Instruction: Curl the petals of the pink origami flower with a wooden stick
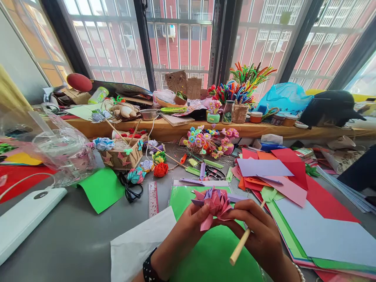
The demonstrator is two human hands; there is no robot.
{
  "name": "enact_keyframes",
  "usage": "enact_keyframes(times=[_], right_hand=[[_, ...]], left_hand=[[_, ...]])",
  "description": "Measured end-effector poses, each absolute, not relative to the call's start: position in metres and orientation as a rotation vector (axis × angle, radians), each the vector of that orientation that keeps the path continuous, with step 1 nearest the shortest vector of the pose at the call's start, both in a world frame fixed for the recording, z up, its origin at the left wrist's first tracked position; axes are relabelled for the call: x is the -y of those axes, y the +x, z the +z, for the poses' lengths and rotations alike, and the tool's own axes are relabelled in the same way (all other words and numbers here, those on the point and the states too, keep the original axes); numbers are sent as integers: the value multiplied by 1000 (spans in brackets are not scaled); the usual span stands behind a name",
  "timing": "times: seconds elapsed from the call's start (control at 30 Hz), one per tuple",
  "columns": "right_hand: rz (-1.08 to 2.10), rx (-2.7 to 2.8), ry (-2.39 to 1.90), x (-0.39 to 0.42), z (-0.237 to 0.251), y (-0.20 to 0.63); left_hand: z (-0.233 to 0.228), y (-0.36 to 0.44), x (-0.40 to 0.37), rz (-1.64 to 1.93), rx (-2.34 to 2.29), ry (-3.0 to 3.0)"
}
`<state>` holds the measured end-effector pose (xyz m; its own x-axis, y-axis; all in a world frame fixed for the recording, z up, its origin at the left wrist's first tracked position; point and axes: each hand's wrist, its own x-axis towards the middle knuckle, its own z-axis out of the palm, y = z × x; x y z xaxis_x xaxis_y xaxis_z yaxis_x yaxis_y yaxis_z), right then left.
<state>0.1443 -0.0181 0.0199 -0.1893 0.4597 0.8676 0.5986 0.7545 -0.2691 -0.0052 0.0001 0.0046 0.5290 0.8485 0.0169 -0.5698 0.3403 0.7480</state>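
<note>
- Two hands work at the lower centre of the head view, above a green paper sheet point(211, 250) on the grey table point(73, 239)
- Left hand point(188, 223): fingers curled, thumb and fingertips pinching the left underside of the paper flower point(216, 203); a dark beaded wristband point(149, 270) sits on this wrist
- Right hand point(258, 231): fingers closed, gripping a wooden stick point(239, 246) that slants down to the left out of the fist; its fingertips also touch the right underside of the flower
- Paper flower: pink folded petals with a lilac outer layer; held between both hands, raised clear of the green sheet
- White paper sheet point(138, 246): lies just left of the green sheet, under the left forearm
- Ruler point(152, 197): lies flat on the table, left of the flower; black scissors point(131, 190) lie just left of the ruler
- Stack of coloured paper point(293, 184): red, lilac, pink and green sheets spread to the right of the hands
- Woven basket point(123, 156): stands further back on the left, with small paper flowers point(160, 169) beside it
- Pipe-cleaner bundle point(243, 84): stands upright on the wooden sill point(164, 131) by the window
</note>
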Motion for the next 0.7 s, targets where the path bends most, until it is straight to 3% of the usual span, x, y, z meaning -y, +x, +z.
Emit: enact_keyframes(times=[0.33, 0.7], right_hand=[[-148, 1868, -837, 19, 19, 147], [330, 1934, -856, 15, 21, 157]], left_hand=[[-4, -9, -6, 950, -439, 867], [-4, -19, -5, 921, -491, 1004]])
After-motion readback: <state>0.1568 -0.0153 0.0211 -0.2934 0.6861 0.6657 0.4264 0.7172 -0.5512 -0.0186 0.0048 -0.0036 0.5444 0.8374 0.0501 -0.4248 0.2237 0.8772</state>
